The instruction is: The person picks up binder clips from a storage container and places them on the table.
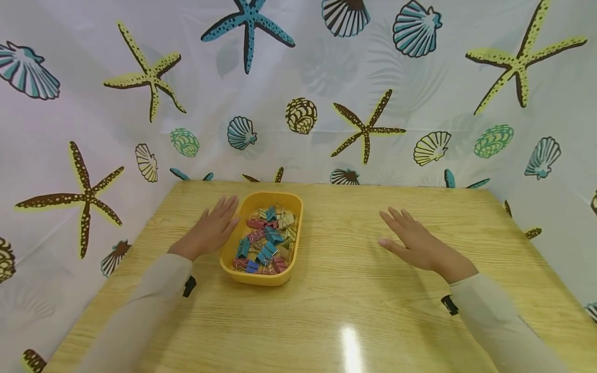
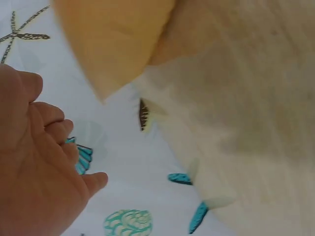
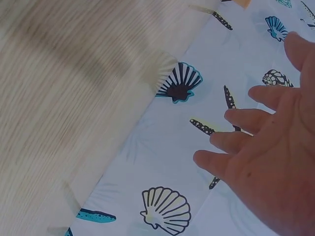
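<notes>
A yellow plastic bin stands on the wooden table, left of the middle. Inside it lies a heap of binder clips in teal, pink, yellow and blue. Beside the bin's left wall, my left hand is held with fingers extended and nothing in it. My right hand hovers over the table's right half, well apart from the bin, its fingers straight and spread. In the left wrist view, the left palm shows bare, with a corner of the yellow bin above it. The right palm is likewise bare.
The light wooden table ends at the back against a white curtain printed with starfish and shells, which also rises at both sides. Dark straps sit at both wrists, by the cuffs of pale sleeves.
</notes>
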`<state>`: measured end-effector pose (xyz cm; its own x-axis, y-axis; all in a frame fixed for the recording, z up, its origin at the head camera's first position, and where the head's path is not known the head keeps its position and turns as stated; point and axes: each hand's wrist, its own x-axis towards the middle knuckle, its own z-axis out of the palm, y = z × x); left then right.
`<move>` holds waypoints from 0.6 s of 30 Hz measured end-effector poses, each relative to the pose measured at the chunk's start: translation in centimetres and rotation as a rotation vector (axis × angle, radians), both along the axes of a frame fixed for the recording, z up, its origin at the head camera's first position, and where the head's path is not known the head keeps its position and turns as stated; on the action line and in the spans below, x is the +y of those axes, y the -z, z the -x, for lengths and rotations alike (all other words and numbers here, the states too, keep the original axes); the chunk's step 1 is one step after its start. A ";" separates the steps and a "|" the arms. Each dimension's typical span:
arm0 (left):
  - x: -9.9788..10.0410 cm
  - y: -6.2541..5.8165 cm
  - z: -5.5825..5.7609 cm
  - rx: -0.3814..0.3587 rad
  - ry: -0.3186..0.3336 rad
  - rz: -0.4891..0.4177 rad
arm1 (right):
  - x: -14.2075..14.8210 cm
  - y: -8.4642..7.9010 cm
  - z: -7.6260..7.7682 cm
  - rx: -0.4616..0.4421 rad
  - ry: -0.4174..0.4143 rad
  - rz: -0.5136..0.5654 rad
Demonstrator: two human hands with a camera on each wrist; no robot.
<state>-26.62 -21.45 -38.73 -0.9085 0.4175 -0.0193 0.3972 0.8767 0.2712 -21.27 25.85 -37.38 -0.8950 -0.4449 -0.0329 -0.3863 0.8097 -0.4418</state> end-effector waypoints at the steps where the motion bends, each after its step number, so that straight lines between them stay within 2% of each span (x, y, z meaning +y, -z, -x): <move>1: -0.1 0.4 0.0 -0.008 0.006 -0.015 | -0.2 0.1 0.0 0.000 -0.004 0.003; 6: -0.8 2.0 -0.2 -0.014 0.033 -0.060 | -1.0 0.5 -0.1 -0.006 -0.023 0.013; 10: -1.4 2.8 -0.3 0.005 0.033 -0.045 | -1.6 0.7 -0.1 -0.003 -0.038 0.011; 14: -1.5 3.1 -0.3 0.011 0.021 -0.030 | -2.0 0.8 -0.1 -0.004 -0.050 0.020; 18: -0.7 3.1 0.0 0.014 0.018 -0.016 | -2.0 0.8 -0.2 -0.005 -0.049 0.009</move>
